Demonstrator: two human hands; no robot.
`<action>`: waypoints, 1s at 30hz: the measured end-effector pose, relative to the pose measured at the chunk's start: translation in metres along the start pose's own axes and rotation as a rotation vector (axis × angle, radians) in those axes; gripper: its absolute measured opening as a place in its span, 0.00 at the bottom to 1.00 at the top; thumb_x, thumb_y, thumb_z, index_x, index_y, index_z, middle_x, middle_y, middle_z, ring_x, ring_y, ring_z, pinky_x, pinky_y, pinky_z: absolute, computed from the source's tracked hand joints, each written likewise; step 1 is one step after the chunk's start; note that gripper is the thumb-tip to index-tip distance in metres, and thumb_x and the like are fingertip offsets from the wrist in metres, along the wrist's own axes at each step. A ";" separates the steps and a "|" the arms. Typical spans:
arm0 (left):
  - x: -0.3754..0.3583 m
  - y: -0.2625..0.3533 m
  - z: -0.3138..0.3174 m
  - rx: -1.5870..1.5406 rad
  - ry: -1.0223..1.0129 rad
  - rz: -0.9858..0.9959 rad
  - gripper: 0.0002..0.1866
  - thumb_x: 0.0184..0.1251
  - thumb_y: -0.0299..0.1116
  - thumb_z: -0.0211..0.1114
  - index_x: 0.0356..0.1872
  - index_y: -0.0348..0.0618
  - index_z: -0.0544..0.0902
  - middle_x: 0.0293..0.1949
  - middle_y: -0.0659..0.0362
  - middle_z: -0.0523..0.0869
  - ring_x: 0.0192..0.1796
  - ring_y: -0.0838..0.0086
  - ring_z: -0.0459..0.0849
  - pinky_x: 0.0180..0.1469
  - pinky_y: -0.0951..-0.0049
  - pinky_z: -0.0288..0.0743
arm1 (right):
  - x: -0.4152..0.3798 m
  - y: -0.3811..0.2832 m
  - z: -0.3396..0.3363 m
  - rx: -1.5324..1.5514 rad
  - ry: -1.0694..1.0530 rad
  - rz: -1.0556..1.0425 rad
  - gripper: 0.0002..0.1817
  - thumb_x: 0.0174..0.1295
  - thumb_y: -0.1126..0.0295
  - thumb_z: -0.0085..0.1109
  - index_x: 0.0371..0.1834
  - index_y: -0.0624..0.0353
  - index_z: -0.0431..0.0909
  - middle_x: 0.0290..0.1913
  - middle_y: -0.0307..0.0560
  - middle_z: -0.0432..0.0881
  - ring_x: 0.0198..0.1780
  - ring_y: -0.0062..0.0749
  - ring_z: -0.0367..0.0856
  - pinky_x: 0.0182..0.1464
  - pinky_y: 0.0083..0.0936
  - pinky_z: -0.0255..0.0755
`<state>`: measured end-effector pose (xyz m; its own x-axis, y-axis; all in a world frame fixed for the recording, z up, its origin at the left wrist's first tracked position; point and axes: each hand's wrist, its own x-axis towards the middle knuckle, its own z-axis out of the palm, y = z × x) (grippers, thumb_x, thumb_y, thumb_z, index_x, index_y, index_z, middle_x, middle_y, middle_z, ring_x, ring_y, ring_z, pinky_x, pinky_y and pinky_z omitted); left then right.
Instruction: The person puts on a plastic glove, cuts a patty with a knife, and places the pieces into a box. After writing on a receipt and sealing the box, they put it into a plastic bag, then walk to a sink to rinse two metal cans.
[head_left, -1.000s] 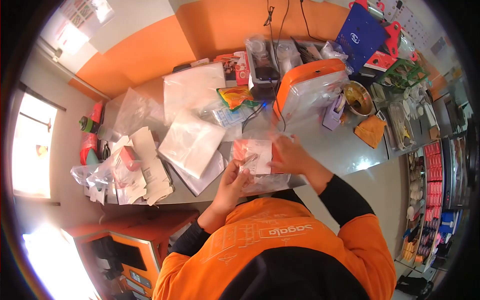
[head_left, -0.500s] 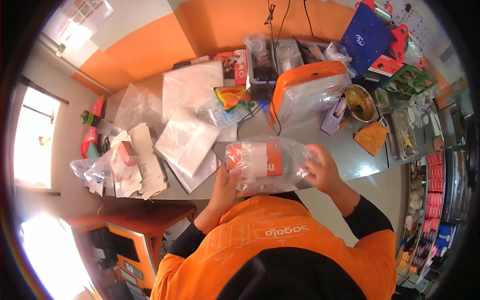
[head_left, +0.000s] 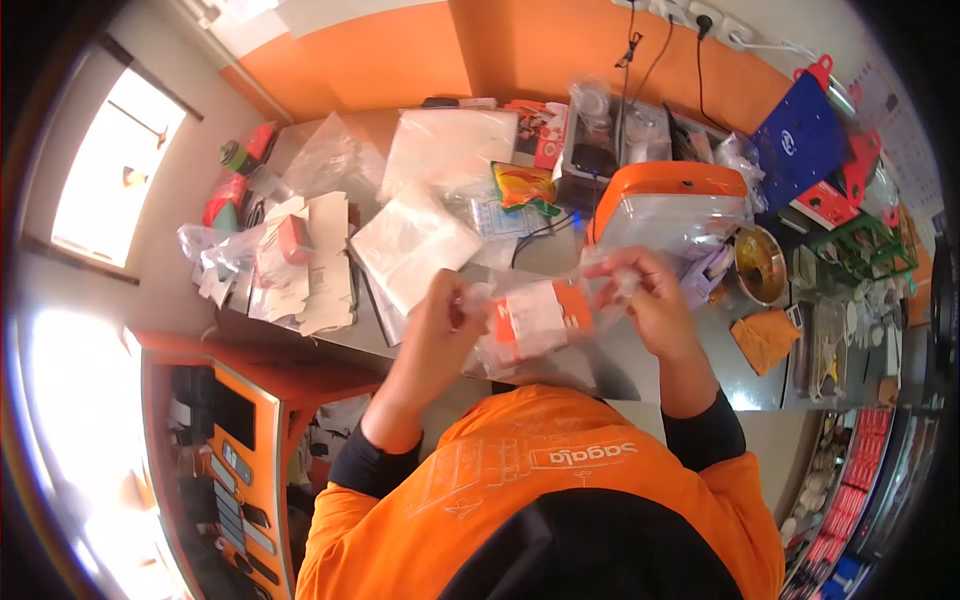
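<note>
Fingers of both the left hand and right hand are pinching the clear packet above the table edge; keeping it taut, gripping evenly, seems wise.

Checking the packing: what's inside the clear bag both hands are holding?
Inside the clear plastic bag, held by left hand and right hand, is an orange-and-white packet; its contents are hidden.

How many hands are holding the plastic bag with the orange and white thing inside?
2. The left hand grips the left end of the clear bag; the right hand pinches its right end, over the table. No other hands show.
</note>
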<state>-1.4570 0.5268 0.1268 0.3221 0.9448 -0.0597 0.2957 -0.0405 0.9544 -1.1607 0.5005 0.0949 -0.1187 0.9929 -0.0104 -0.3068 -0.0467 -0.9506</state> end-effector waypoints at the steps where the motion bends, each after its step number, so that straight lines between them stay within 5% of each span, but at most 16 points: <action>1: 0.000 0.007 0.006 0.034 -0.016 -0.017 0.12 0.71 0.26 0.67 0.47 0.37 0.72 0.35 0.56 0.83 0.38 0.76 0.83 0.40 0.75 0.76 | 0.005 -0.007 0.010 0.025 -0.066 0.047 0.15 0.72 0.79 0.47 0.60 0.63 0.73 0.57 0.54 0.83 0.49 0.36 0.87 0.57 0.33 0.81; 3: -0.004 0.016 0.016 0.039 -0.042 -0.020 0.14 0.70 0.27 0.68 0.48 0.37 0.72 0.37 0.54 0.84 0.38 0.75 0.84 0.40 0.73 0.78 | 0.007 -0.020 0.038 0.080 -0.185 0.158 0.14 0.75 0.76 0.46 0.62 0.63 0.72 0.56 0.54 0.83 0.51 0.38 0.87 0.58 0.33 0.81; 5: -0.007 0.024 0.020 -0.021 -0.057 0.013 0.15 0.69 0.28 0.69 0.49 0.37 0.72 0.39 0.52 0.85 0.39 0.72 0.86 0.41 0.71 0.80 | 0.012 -0.013 0.055 0.032 -0.266 0.187 0.19 0.73 0.76 0.55 0.65 0.63 0.68 0.56 0.53 0.82 0.51 0.32 0.86 0.56 0.28 0.80; 8: -0.007 0.025 0.002 0.104 -0.195 0.166 0.28 0.64 0.28 0.73 0.63 0.37 0.72 0.44 0.48 0.86 0.44 0.62 0.88 0.47 0.67 0.83 | 0.019 -0.016 0.080 -0.148 -0.298 0.237 0.25 0.68 0.77 0.66 0.65 0.63 0.67 0.47 0.45 0.85 0.49 0.22 0.84 0.51 0.21 0.78; 12: -0.001 0.005 -0.019 0.272 0.041 0.370 0.36 0.59 0.31 0.76 0.69 0.40 0.71 0.49 0.47 0.84 0.55 0.55 0.84 0.58 0.59 0.79 | 0.030 -0.008 0.080 -0.380 -0.258 0.194 0.24 0.68 0.76 0.66 0.64 0.60 0.67 0.38 0.39 0.85 0.43 0.20 0.84 0.44 0.19 0.77; 17: 0.023 -0.153 0.055 0.216 -0.159 0.239 0.28 0.58 0.31 0.71 0.63 0.42 0.78 0.53 0.44 0.83 0.60 0.46 0.80 0.63 0.50 0.73 | 0.040 0.005 0.083 -0.326 -0.245 0.094 0.28 0.66 0.73 0.68 0.67 0.59 0.66 0.33 0.37 0.82 0.35 0.22 0.83 0.40 0.22 0.76; 20: 0.029 -0.163 0.061 0.237 -0.168 0.132 0.25 0.59 0.28 0.67 0.60 0.41 0.79 0.52 0.42 0.83 0.58 0.42 0.79 0.61 0.50 0.73 | 0.033 -0.034 0.070 -1.217 -0.162 -0.121 0.40 0.59 0.66 0.76 0.72 0.60 0.64 0.36 0.40 0.80 0.36 0.26 0.81 0.41 0.25 0.76; 23: 0.026 -0.155 0.062 0.156 -0.108 0.054 0.23 0.59 0.26 0.66 0.58 0.40 0.79 0.51 0.41 0.84 0.56 0.40 0.79 0.59 0.49 0.73 | 0.023 -0.024 0.019 -1.084 -0.102 -0.150 0.58 0.46 0.57 0.85 0.79 0.58 0.57 0.44 0.46 0.78 0.40 0.30 0.79 0.42 0.28 0.76; 24: 0.026 -0.151 0.062 0.104 -0.082 0.027 0.23 0.58 0.25 0.65 0.58 0.40 0.80 0.50 0.40 0.84 0.55 0.40 0.79 0.59 0.49 0.73 | 0.022 -0.009 0.002 -1.098 -0.163 0.051 0.69 0.36 0.52 0.90 0.81 0.58 0.52 0.57 0.53 0.76 0.46 0.34 0.79 0.43 0.28 0.77; 27: 0.021 -0.154 0.075 0.172 -0.019 0.001 0.23 0.56 0.23 0.64 0.56 0.38 0.79 0.50 0.40 0.81 0.54 0.41 0.78 0.57 0.51 0.73 | 0.008 0.109 -0.005 -0.912 -0.258 -0.183 0.69 0.38 0.55 0.90 0.82 0.58 0.50 0.71 0.59 0.68 0.58 0.41 0.79 0.58 0.33 0.76; 30: 0.015 -0.136 0.100 0.254 0.188 0.217 0.22 0.54 0.21 0.63 0.55 0.37 0.78 0.49 0.41 0.78 0.52 0.43 0.76 0.56 0.52 0.73 | 0.010 0.144 0.030 -0.833 -0.459 0.293 0.61 0.46 0.62 0.85 0.82 0.57 0.52 0.76 0.51 0.65 0.69 0.41 0.75 0.71 0.34 0.68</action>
<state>-1.4023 0.5141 -0.0330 0.2381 0.9475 0.2134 0.4595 -0.3035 0.8347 -1.2340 0.5001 -0.0329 -0.4914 0.8078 -0.3255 0.5328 -0.0169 -0.8461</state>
